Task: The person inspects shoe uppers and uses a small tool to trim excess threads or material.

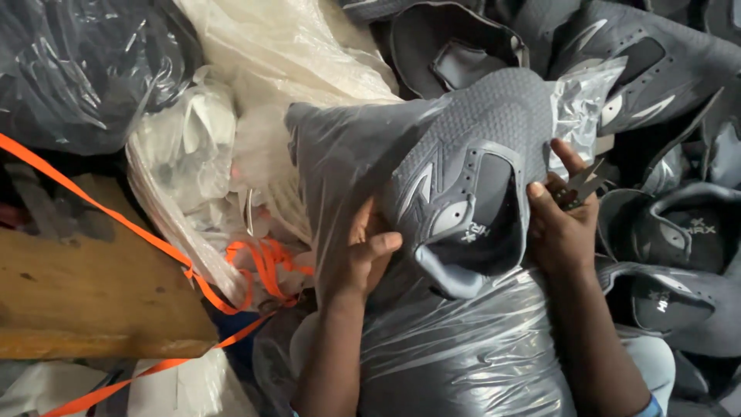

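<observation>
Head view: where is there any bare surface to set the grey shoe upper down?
Only the wooden board at lower left, bordered by the orange strap and white plastic bags. Elsewhere it is crowded: grey uppers piled right, and a clear bag below both hands.

Grey shoe uppers (pixel 664 255) crowd my right; plastic bags (pixel 231 154) and an orange strap (pixel 116 212) block my left; no open gap.
</observation>
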